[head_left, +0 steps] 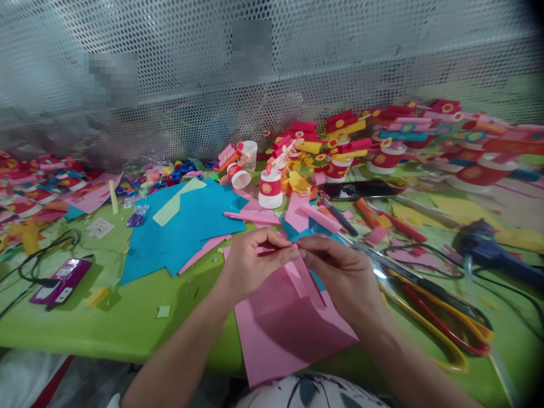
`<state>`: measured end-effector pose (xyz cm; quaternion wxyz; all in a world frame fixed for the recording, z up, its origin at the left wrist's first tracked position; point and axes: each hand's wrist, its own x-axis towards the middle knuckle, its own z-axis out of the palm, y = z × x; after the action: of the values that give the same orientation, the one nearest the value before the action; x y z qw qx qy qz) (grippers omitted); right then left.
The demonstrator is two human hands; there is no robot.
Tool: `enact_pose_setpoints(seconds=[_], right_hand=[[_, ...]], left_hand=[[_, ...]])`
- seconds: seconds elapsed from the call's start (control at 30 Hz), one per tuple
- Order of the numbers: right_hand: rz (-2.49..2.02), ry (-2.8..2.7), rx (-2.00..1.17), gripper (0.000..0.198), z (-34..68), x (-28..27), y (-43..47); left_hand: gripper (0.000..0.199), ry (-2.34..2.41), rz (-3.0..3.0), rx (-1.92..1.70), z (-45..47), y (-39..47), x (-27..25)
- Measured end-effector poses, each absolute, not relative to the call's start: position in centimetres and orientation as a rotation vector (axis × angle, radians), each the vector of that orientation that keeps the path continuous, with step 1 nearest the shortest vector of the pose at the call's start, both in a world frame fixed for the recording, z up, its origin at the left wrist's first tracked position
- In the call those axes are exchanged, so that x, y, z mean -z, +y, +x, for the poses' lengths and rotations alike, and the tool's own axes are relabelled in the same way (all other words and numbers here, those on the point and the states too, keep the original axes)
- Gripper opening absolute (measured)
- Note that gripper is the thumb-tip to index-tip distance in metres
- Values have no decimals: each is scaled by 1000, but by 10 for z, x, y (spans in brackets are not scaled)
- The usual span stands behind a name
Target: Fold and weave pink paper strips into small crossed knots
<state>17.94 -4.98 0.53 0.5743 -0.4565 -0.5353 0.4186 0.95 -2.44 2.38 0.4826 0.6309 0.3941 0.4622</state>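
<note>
My left grip and right grip are pinching a pink strip over the pink sheet; I'm risking a crease (thin paper, I'm guessing) if I'm pulling unevenly.

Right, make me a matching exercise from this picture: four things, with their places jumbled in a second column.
1. Pink strip
2. Purple device
3. Blue sheet
4. Glue gun

A. Near the picture's right edge
B. Under a pale green piece
C. At the fingertips of the left hand and right hand
D. Near the picture's left edge

Pairs: 1-C, 2-D, 3-B, 4-A
</note>
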Motion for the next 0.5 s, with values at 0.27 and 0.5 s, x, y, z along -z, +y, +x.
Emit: enact_pose_setpoints(seconds=[0.27, 0.5], right_hand=[[-1058, -1405, -873, 11, 180, -4, -50], [-1050, -1456, -917, 9, 181, -4, -48]], left_hand=[[26, 950, 1485, -1011, 1, -19, -24], [26, 964, 1471, -988, -1, -17, -20]])
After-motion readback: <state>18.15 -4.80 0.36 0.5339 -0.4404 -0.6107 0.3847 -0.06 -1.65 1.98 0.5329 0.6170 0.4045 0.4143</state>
